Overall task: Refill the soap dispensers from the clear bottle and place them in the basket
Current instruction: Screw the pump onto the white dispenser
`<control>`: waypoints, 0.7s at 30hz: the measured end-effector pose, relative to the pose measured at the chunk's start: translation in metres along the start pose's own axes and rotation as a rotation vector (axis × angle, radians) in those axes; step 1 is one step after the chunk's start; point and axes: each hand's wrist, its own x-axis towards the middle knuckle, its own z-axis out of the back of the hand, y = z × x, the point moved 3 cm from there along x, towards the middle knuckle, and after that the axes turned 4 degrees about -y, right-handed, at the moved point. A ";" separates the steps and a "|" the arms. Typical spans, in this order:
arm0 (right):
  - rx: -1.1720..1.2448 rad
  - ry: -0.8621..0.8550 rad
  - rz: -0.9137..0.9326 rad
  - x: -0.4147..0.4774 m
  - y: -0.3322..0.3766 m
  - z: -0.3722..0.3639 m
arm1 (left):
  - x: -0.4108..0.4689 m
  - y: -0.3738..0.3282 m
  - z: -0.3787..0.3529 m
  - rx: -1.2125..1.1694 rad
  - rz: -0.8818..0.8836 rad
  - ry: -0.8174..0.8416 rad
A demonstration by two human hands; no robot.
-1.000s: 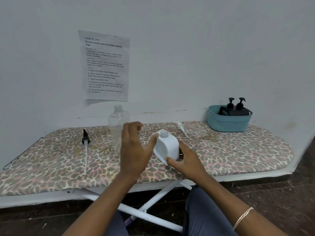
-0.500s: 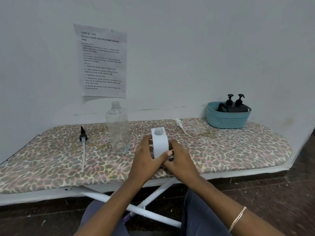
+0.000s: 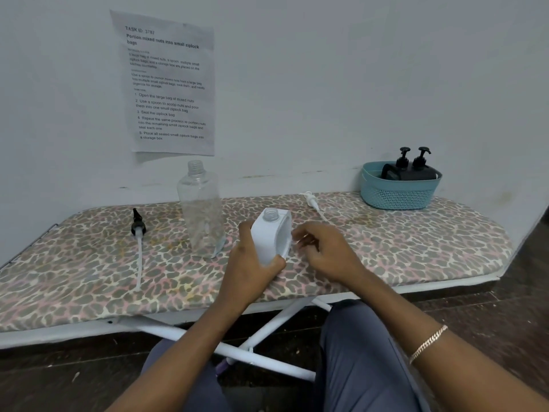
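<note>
A white soap dispenser (image 3: 271, 236) with its neck uncapped stands on the leopard-print board (image 3: 416, 248). My left hand (image 3: 249, 272) grips its lower left side. Just to its right hovers my right hand (image 3: 326, 254), fingers loosely curled and holding nothing. The clear bottle (image 3: 202, 215), uncapped and nearly empty, stands to the left of the dispenser. A white pump (image 3: 312, 202) lies behind my right hand. A black pump (image 3: 138, 227) with a long tube lies at the left. The teal basket (image 3: 398, 194) at the back right holds two black dispensers (image 3: 413, 171).
The board runs along a white wall with a printed sheet (image 3: 169, 84) taped above the clear bottle. White metal legs (image 3: 267, 331) cross under the board, in front of my knees. The floor is dark.
My right hand has let go of the white dispenser and drawn off to the right. My left hand keeps its grip, and the dispenser has turned so its side handle shows.
</note>
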 end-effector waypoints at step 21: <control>-0.678 0.058 -0.368 0.193 -0.091 -0.009 | 0.002 0.011 -0.001 -0.072 0.007 -0.050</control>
